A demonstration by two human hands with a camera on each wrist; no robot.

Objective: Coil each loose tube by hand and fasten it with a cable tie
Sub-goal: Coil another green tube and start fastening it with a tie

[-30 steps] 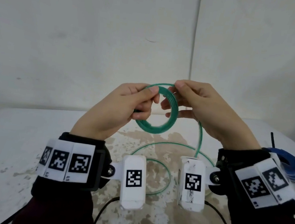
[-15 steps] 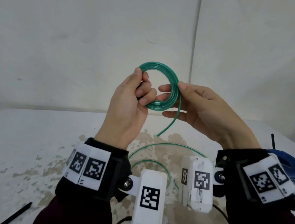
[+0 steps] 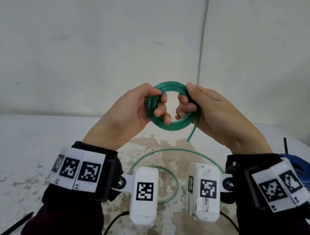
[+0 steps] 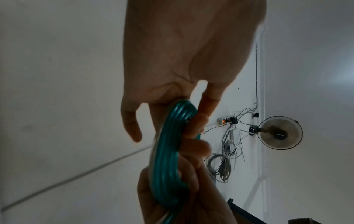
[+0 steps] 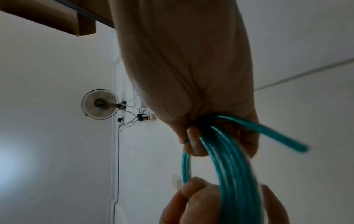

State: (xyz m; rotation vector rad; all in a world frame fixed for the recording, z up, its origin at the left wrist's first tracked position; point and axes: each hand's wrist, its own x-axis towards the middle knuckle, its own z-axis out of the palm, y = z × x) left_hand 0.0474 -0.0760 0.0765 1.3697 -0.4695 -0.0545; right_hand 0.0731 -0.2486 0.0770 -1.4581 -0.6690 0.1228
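Above the tabletop point(image 3: 17, 138), both hands gripped the green coil point(image 3: 169, 125), left hand point(image 3: 131, 112) and right hand point(image 3: 216, 114) on opposite sides; light, springy tubing, likely to unwind unless pinched across all loops.

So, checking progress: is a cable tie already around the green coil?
No, the green coil shows only bare tubing, gripped by both hands.

Dark maroon sleeves point(image 3: 67, 224), black wrist straps point(image 3: 110, 171) with white marker-printed camera blocks point(image 3: 144, 193), black cables point(image 3: 115, 223).
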